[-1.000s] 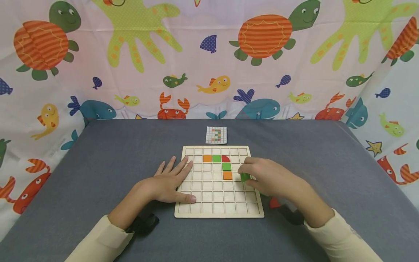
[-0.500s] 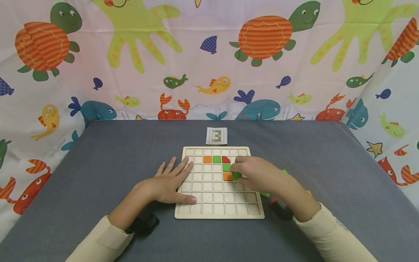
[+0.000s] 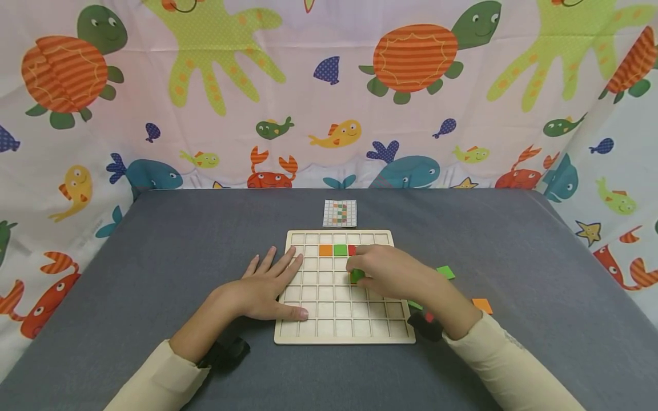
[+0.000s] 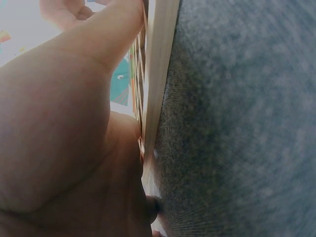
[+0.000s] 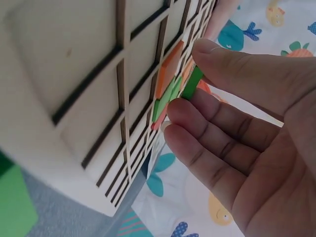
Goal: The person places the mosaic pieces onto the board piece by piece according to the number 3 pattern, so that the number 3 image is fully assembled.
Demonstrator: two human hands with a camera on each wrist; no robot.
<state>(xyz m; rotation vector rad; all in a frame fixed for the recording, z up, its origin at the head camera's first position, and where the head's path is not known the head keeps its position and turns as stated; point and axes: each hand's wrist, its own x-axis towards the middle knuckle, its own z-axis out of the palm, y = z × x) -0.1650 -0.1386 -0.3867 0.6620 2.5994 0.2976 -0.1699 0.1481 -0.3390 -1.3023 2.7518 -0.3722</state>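
A wooden grid board point(image 3: 344, 339) lies on the grey cloth. My left hand point(image 3: 261, 292) rests on its left edge, fingers spread and thumb over the lower squares. Between thumb and fingers my right hand point(image 3: 393, 274) pinches a green tile point(image 5: 192, 83), which is tilted on edge close over the board. In the upper rows sit an orange tile point(image 3: 326, 250), a green square point(image 3: 340, 250) and a red rounded piece point(image 3: 352, 250), partly covered by the right hand. Another orange tile point(image 5: 169, 68) and a green one show below these in the right wrist view.
A small printed pattern card point(image 3: 340, 213) lies behind the board. To the right are a loose green tile point(image 3: 445, 272) and an orange tile point(image 3: 482, 305). Another green tile point(image 3: 415, 305) and a red piece point(image 3: 429, 316) lie by the board's right edge, partly hidden.
My right hand has moved left across the board with the green tile, from the right-hand columns to over the orange tile. My left hand has stayed in place.
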